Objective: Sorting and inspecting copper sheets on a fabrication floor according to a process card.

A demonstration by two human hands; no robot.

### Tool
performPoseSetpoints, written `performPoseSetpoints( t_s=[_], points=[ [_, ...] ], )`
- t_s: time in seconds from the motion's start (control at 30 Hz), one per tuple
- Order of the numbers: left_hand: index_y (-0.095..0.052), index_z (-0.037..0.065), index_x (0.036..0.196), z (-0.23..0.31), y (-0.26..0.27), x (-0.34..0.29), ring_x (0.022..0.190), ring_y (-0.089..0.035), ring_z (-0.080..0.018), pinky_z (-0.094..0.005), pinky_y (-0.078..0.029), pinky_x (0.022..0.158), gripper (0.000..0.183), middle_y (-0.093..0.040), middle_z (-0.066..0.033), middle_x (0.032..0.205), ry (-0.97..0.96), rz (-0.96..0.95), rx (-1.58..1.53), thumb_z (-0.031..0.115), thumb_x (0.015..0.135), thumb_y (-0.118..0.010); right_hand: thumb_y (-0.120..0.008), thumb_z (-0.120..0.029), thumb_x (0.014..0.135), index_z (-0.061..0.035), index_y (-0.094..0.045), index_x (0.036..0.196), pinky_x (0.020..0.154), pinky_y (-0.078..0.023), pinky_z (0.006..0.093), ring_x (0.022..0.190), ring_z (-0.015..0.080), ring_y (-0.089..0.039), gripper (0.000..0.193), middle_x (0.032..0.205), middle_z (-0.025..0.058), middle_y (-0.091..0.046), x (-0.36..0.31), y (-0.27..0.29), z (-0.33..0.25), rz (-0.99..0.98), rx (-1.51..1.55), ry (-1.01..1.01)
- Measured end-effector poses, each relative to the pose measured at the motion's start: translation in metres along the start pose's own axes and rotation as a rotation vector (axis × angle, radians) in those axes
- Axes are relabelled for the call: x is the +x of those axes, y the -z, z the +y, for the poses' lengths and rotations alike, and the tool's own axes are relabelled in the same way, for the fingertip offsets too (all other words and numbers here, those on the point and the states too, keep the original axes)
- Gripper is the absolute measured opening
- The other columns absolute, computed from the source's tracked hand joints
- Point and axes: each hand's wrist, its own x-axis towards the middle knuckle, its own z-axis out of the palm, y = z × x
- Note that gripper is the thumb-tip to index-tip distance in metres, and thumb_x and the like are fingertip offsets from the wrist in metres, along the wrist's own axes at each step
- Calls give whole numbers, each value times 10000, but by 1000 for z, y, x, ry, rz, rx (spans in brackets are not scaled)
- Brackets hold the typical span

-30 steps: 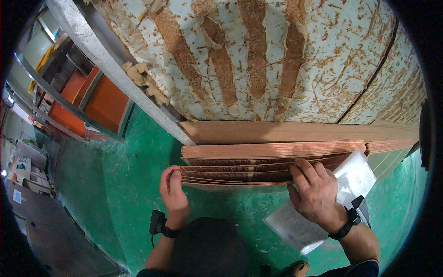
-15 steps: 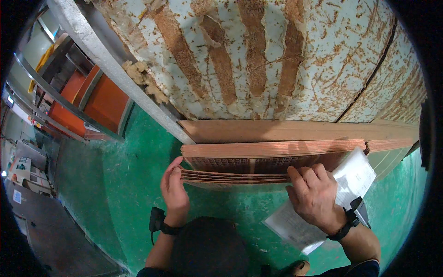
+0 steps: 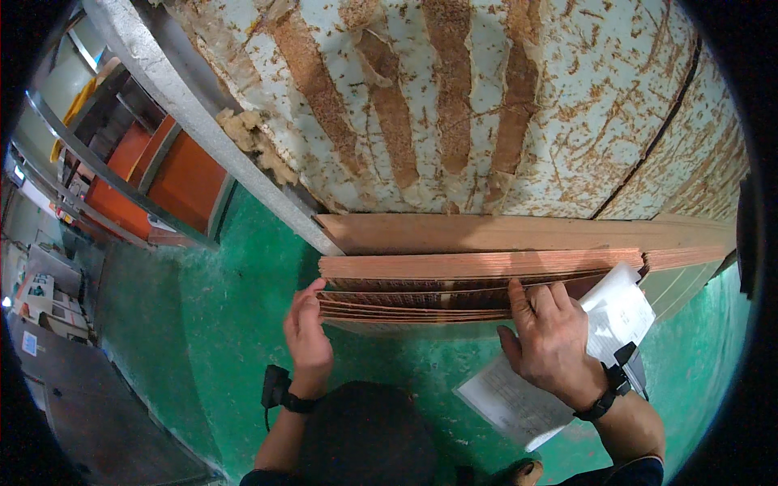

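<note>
A: Begin with the head view, the only one supplied. Locate the thin brown sheets [image 3: 389, 296].
B: Stand on edge over the green floor [image 3: 243, 292], just in front of the brown backing board [image 3: 494, 233].

A: State progress.
B: Part-way, by judgement. Parted: front group [image 3: 413, 315], tilted toward the body, with at least one sheet apart in the dark gap behind. Not parted: rear stack [image 3: 478, 265], packed tight and even along the top. Exact count unclear; too fine and blurred at the edges.

A: Give orientation.
B: Long axis runs left to right across the view, nearly level. Narrow top edges point up toward the camera; broad faces point toward the body and toward the backing board.

A: Report grip.
B: Left hand [image 3: 308, 334]: fingertips at the left ends of the sheets; cannot tell if pinching or merely touching. Right hand [image 3: 553, 338]: not clenched, index finger stretched over the sheet edges, thumb spread apart in front. Beside and partly beneath: white paper [image 3: 512, 403].
</note>
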Motion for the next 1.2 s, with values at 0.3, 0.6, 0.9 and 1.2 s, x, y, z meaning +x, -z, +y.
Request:
performPoseSetpoints(
  t_s=[0.3,0.6,0.9,1.2],
  points=[
    [-689,-18,1239,-1,2,-2,1014,-556,-109,-263,-440,857,356,-640,-42,1178,-11,3,93,204,1071,-467,-803,-175,687,92,-663,1237,647,-512,418,871,306,-564,628,934,134,-558,2,0,1,-12,10,3],
    [-688,-13,1267,2,-1,-4,1001,-601,-93,-228,-445,801,372,-689,-57,1246,6,19,51,223,1065,-485,-800,-219,725,52,-676,1203,664,-518,413,869,290,-576,563,948,125,-571,0,2,1,3,9,25],
    [-702,27,1239,1,-5,-2,998,-572,-97,-270,-437,859,376,-668,-16,1122,-13,24,71,273,1078,-467,-803,-213,731,48,-677,1198,668,-522,411,864,293,-579,549,963,129,-580,1,2,3,9,22,42],
    [-699,25,1183,3,-4,-5,936,-542,-85,-253,-428,816,322,-640,-22,1092,16,25,66,239,1079,-481,-800,-210,739,32,-685,1179,683,-537,409,891,299,-591,515,999,141,-598,-1,1,3,19,29,30]
  ],
)
